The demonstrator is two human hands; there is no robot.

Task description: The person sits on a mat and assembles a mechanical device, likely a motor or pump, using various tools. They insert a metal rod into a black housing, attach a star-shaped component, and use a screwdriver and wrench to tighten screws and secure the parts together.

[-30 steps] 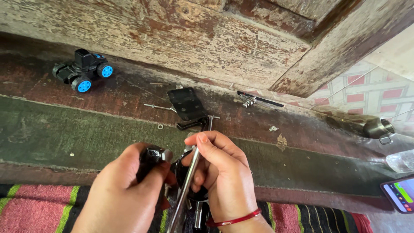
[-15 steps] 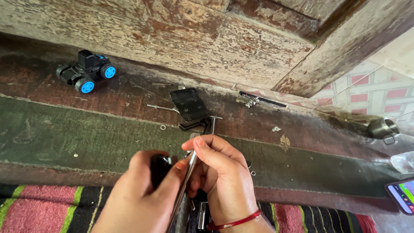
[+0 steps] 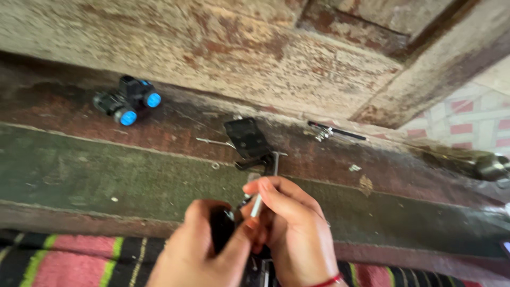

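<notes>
While the left hand (image 3: pixel 204 250) grips a small black part (image 3: pixel 220 231), the right hand (image 3: pixel 295 228) pinches a thin metal rod (image 3: pixel 257 204) against it, low at centre over the green ledge (image 3: pixel 79 175). Beyond lie a black plate (image 3: pixel 245 137), a blue-wheeled toy car (image 3: pixel 127 100) and a slim tool (image 3: pixel 334 131). A striped cloth (image 3: pixel 64 260) lies below.

A small black part (image 3: pixel 220 229) sits low in the frame, pinched in the left hand (image 3: pixel 199 250) between thumb and fingers, so only a dark, blurred patch of it shows. Just beside it, the right hand (image 3: pixel 295 234) holds a thin silvery metal rod (image 3: pixel 256 206), tilted steeply with its upper end leaning away; its lower end is hidden between the hands. Both are held above the green ledge (image 3: pixel 106 175).
</notes>
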